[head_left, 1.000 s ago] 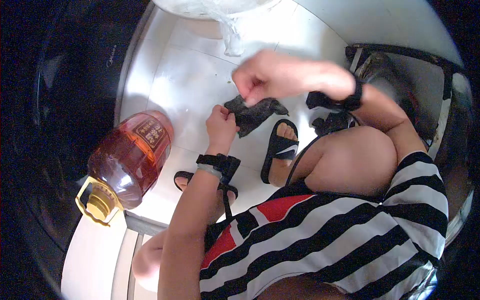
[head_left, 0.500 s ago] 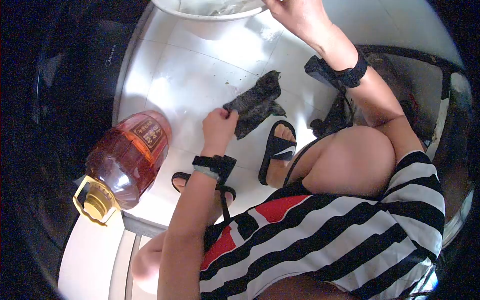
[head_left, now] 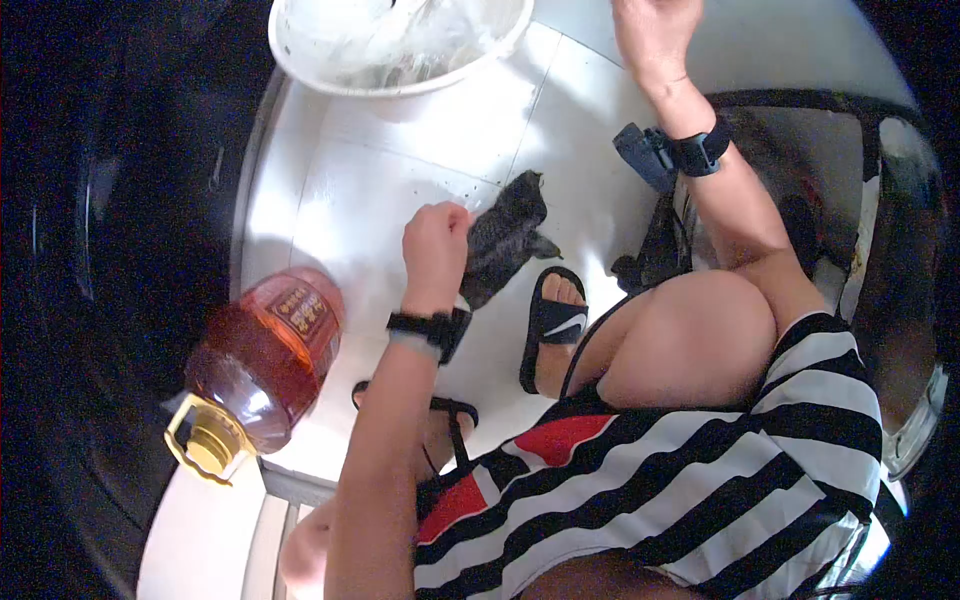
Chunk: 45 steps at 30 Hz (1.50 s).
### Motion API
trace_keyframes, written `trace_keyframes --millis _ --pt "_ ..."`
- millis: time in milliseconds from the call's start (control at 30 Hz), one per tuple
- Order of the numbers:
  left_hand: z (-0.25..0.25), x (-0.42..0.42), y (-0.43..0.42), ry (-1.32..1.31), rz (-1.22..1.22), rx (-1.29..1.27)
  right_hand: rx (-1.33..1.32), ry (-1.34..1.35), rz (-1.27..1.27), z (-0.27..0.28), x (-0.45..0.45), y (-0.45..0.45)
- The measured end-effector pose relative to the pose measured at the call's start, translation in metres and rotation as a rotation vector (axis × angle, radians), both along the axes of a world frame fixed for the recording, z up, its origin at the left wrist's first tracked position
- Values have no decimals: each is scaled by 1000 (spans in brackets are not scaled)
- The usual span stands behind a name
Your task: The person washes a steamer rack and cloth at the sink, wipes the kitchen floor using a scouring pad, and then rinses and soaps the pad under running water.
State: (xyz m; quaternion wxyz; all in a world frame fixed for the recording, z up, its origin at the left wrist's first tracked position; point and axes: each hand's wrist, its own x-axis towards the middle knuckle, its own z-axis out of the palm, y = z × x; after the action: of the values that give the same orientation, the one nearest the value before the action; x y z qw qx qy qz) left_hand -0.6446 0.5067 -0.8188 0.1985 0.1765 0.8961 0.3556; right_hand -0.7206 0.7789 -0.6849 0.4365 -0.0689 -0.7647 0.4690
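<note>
My left hand (head_left: 436,255) is closed, thumb and fingers pressed together, above the floor. Whatever it may hold is too small to make out. Just beyond it, a crumpled black piece of cloth or plastic (head_left: 505,235) lies on the tiles, partly hidden by the hand. At the top edge, to the right of a white basin (head_left: 400,88), is my right hand (head_left: 655,40). Its fingers are curled or cut off by the frame, so its grip is unclear. The basin contains pale, see-through material like crumpled plastic.
A large bottle of reddish-brown oil (head_left: 265,345) with a yellow handle cap stands at left. My sandalled feet (head_left: 557,330) rest on the white tiled floor (head_left: 350,190). Dark glossy panels line the left; a black-framed rack (head_left: 790,100) stands at right.
More of the basin shows as the view shifts. My right hand has moved right, away from the basin rim. My left hand sits slightly left relative to the black piece.
</note>
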Motion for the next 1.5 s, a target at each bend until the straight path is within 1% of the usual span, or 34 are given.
trace_keyframes --millis 67,100,133,167,200,233,300,367,433,467,500,533,567,600,633,667,733,767,800,833,900,967,1000,1067,1100,1167,1200,1233,1267,1300,1333,1400,1433,1500 --pt "53 -11 -1 -61 131 316 -159 -193 90 -4 7 11" --pt "92 -19 -1 -94 197 441 -139 -474 103 7 9 12" --pt "129 -29 3 4 248 491 -123 -763 117 17 13 11" --pt "156 -41 4 118 243 501 -129 -768 103 13 16 16" --pt "177 -57 6 280 217 496 -2 -1092 339 3 17 23" --pt "192 -73 11 447 199 488 138 -1404 595 -8 17 27" --pt "198 -104 30 432 247 593 84 -1585 827 -41 28 17" --pt "186 -123 44 363 195 571 211 -1749 839 -83 50 -26" --pt "184 -122 46 288 141 544 234 -1698 874 -80 84 -69" --pt "188 -112 43 399 139 465 228 -1700 880 -96 103 -80" --pt "191 -104 37 509 137 383 275 -1516 802 -120 125 -89" --pt "179 -92 27 424 169 379 315 -1331 719 -135 137 -94" --pt "167 -74 18 204 184 360 308 -1334 715 -139 144 -96" --pt "138 -61 8 -27 166 233 192 -1345 659 -142 146 -96" --pt "116 -41 2 -77 63 60 82 -1352 601 -143 145 -95" --pt "91 -25 -4 -246 1 -61 85 -1356 605 -139 141 -93" --pt "18 11 -21 -149 20 -155 182 -1435 287 -131 130 -91" --pt "-1 19 -26 -152 21 -152 184 -1438 286 -136 127 -84" --pt "-16 26 -30 -125 54 -163 292 -1472 341 -143 127 -73" --pt "-23 33 -32 -104 83 -176 397 -1509 397 -141 129 -68" --pt "-37 39 -37 -104 97 -163 377 -1503 457 -137 129 -62" --pt "-40 38 -38 -189 8 -107 502 -1580 493 -129 122 -65" --pt "-42 39 -40 -193 12 -105 506 -1583 496 -124 119 -62" --pt "-10 40 -34 -607 58 -70 466 -1893 674 -84 109 -64" --pt "-3 41 -29 -609 58 -71 465 -1895 676 -92 113 -59" --pt "7 42 -15 -795 152 -14 343 -2006 598 -115 123 -42" --pt "-5 52 -11 -792 151 -10 238 -1939 566 -121 128 -35" --pt "-28 67 -8 -636 175 12 242 -1937 563 -127 132 -30" --pt "-34 73 -4 -482 200 33 161 -1868 475 -134 134 -25" --pt "-39 80 -1 -482 204 37 83 -1797 388 -143 137 -22" --pt "-34 88 -1 -419 213 22 83 -1803 390 -148 142 -27" --pt "-31 96 -6 -366 222 3 -8 -1597 -64 -158 156 -39" --pt "-33 97 -10 -334 174 -22 -5 -1600 -62 -153 157 -49" --pt "-31 92 -11 -296 126 -43 161 -1466 201 -141 155 -72"
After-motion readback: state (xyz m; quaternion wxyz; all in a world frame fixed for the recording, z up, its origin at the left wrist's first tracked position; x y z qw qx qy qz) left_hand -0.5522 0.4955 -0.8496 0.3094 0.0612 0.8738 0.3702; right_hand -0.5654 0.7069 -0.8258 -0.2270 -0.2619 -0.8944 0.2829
